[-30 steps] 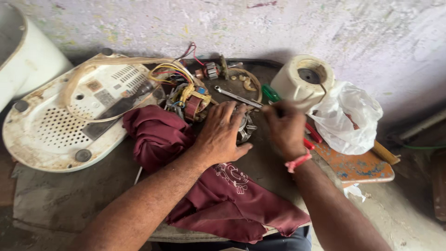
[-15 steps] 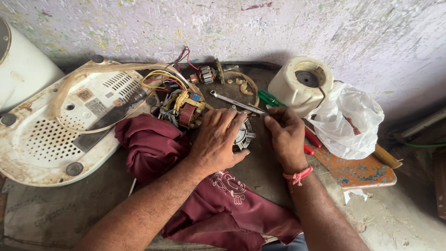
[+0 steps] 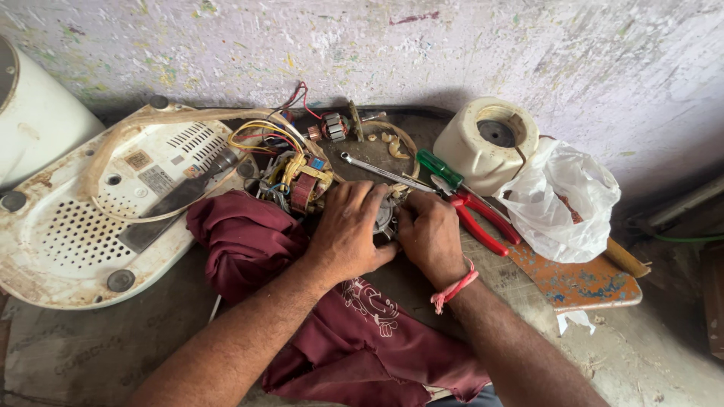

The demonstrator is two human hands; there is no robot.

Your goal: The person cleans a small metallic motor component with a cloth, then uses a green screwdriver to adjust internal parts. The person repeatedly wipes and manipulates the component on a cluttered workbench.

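Forearms enter from the bottom edge, cut off above the elbows. Nearest, a maroon cloth point(image 3: 354, 332) with a pale printed design lies crumpled over the tabletop point(image 3: 68, 354), its lower folds running out of view.

Above it, the left hand point(image 3: 348, 230) is spread palm-down, fingers curled over a small motor part point(image 3: 385, 215). Only a grey metal sliver of that part shows between the hands, so its shape is hard to make out. The right hand point(image 3: 431, 235), with a pink thread at the wrist, is closed against the same part from the other side; its fingertips are hidden, so what they pinch cannot be told.

Just left of the hands sits a motor winding point(image 3: 302, 185) with copper coils and a tangle of yellow, red and black wires. Further left, a dirty white plastic casing point(image 3: 90, 218) lies with vent holes up, a small square brown label and a pale rectangular label on it, print too small to read. A dark flat blade point(image 3: 177, 203) rests across it.

Right of the hands lie red-handled pliers point(image 3: 479, 218), a green-handled screwdriver point(image 3: 441, 168) and a steel wrench point(image 3: 377, 169). Beyond them stand a cream plastic base point(image 3: 486, 143) and a crumpled white plastic bag point(image 3: 562, 200), contents hidden, on a chipped orange and blue board point(image 3: 581, 283). Farthest, a stained pale wall point(image 3: 377, 45).
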